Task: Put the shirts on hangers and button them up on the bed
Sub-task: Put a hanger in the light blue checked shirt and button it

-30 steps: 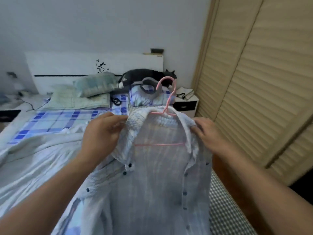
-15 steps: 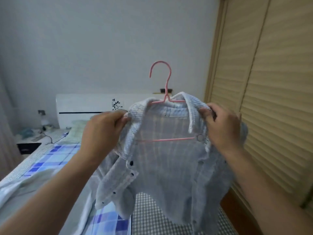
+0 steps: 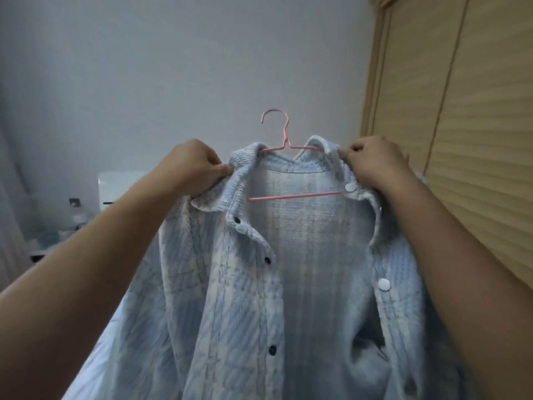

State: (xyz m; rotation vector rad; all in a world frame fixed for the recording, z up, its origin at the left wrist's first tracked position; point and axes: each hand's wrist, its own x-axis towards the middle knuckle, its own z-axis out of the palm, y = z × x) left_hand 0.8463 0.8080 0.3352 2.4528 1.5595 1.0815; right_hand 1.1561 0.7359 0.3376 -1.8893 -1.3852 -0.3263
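Observation:
A pale blue checked shirt (image 3: pixel 302 269) hangs open on a pink wire hanger (image 3: pixel 284 140), held up in the air before me. The hanger's hook stands above the collar and its bottom bar shows inside the shirt. My left hand (image 3: pixel 191 166) grips the shirt's left collar and shoulder. At the right collar, my right hand (image 3: pixel 375 163) pinches the fabric beside a white snap. The front is unbuttoned, with dark snaps down the left placket and white ones down the right. The bed is almost wholly hidden behind the shirt.
Slatted wooden wardrobe doors (image 3: pixel 476 140) fill the right side. A grey wall (image 3: pixel 173 67) is behind the shirt. The white headboard (image 3: pixel 115 183) and a bedside table with small items (image 3: pixel 52 241) show at the left.
Both hands have lifted the shirt and hanger higher, off the bed, and my view has tilted up toward the wall. The bed and pillows have dropped out of sight.

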